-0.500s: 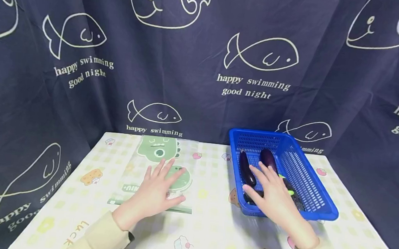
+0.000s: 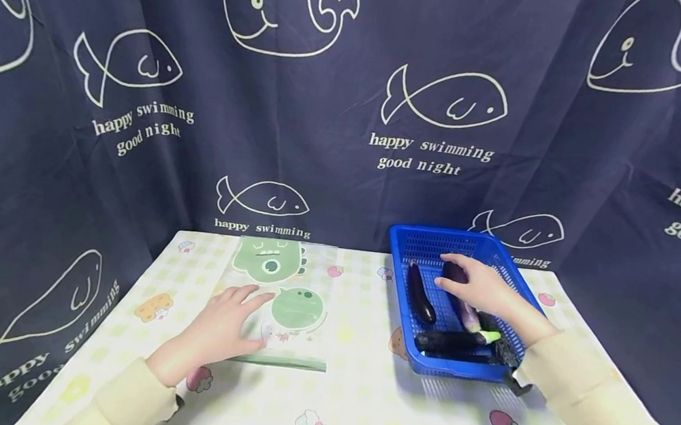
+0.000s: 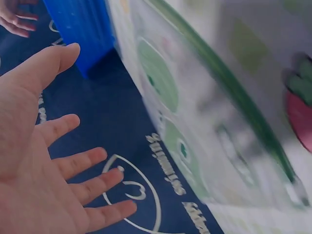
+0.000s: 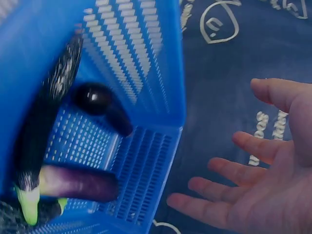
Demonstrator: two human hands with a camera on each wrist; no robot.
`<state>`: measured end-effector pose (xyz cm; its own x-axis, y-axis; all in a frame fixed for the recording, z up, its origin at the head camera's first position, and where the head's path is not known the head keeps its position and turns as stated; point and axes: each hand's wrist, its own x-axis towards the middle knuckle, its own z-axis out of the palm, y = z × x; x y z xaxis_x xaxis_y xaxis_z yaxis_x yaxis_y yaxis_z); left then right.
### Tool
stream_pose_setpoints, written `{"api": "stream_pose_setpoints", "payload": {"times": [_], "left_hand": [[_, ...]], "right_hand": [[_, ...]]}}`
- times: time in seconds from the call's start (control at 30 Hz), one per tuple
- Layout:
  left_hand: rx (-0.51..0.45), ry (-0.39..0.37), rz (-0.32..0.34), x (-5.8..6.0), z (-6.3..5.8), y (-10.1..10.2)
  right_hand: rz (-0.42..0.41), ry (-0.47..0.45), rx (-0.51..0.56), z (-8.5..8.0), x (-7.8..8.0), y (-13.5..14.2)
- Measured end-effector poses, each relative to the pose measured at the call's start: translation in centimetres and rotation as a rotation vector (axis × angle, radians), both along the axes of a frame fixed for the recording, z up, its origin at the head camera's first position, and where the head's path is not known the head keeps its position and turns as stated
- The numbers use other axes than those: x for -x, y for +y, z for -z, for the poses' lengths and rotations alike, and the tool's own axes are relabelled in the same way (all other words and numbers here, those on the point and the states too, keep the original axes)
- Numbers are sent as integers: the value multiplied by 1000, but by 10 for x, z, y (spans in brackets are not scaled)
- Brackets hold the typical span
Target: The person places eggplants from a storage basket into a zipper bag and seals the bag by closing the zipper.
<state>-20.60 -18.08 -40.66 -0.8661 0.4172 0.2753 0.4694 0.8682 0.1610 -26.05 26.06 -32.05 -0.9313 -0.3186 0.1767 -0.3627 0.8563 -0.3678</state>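
My left hand [image 2: 215,327] hovers at the near left part of a clear plastic bag [image 2: 296,342] printed with green cartoon figures. The left wrist view shows its fingers spread, holding nothing, beside the bag's green slide strip [image 3: 229,92]. My right hand [image 2: 481,286] is over the blue basket [image 2: 396,272], fingers apart and holding nothing. Inside the basket lie several eggplants: a slim dark one [image 2: 421,294] at the left, a purple one [image 2: 465,313] partly hidden under the hand, and a black one with a green stem [image 2: 454,342] across the front.
A patterned white tablecloth [image 2: 354,392] covers the table. Behind it hangs a dark blue curtain [image 2: 344,172] with whale and fish drawings. Dark crinkled material [image 2: 506,345] lies along the basket's right side.
My right hand has moved from the basket's front to over its back part, uncovering the front eggplant. The left hand has drawn back to the left and nearer me.
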Motion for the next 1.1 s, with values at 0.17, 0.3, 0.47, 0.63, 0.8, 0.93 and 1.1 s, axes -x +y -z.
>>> {"api": "stream_pose_setpoints", "payload": {"times": [0.17, 0.3, 0.47, 0.63, 0.8, 0.93, 1.1], "left_hand": [[9, -66, -34, -1, 9, -23], [-6, -116, -52, -1, 16, -41], [-35, -154, -48, -1, 26, -61], [-67, -170, -27, 0, 33, -74], [-82, -220, -23, 4, 40, -81], [-78, -253, -39, 6, 47, -84], [-75, -260, -24, 7, 51, -86]], "right_hand": [[-1, -54, -58, -1, 19, 2], [8, -90, -99, 2, 35, 3], [47, -203, -90, 14, 55, 2], [89, -373, -6, 30, 70, -4], [166, -611, 135, 44, 75, -10], [220, -701, 166, 49, 76, -13], [252, -743, 130, 57, 78, -15]]}}
